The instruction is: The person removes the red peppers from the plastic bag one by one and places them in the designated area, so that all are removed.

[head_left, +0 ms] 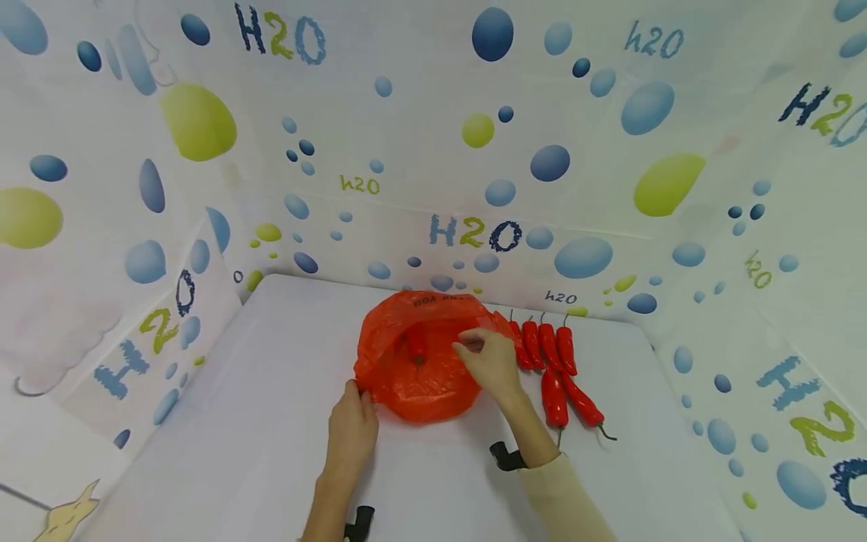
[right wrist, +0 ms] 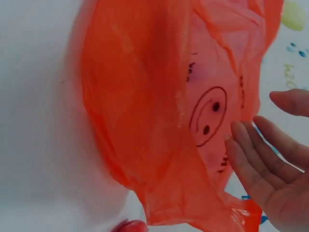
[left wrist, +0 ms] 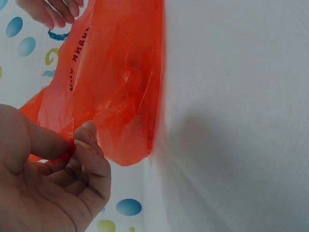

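A red-orange plastic bag (head_left: 433, 399) stands on the table with its mouth wide and a red chili pepper (head_left: 415, 342) inside. My left hand (head_left: 352, 425) pinches the bag's rim at its near left side; in the left wrist view the thumb and fingertips (left wrist: 86, 140) meet on the plastic. Over the right side of the mouth is my right hand (head_left: 491, 365), its fingers loosely extended and nothing between them. The right wrist view has these fingers (right wrist: 263, 159) beside the bag's printed smiley face (right wrist: 208, 116). Several red chili peppers (head_left: 565, 350) lie right of the bag.
Two peppers, one a chili (head_left: 554, 399) and one slanting chili (head_left: 584, 403), lie nearer than the back row. The white table (head_left: 257, 421) meets patterned walls (head_left: 433, 150) at its back and sides. Dark devices (head_left: 506, 456) are worn at both wrists.
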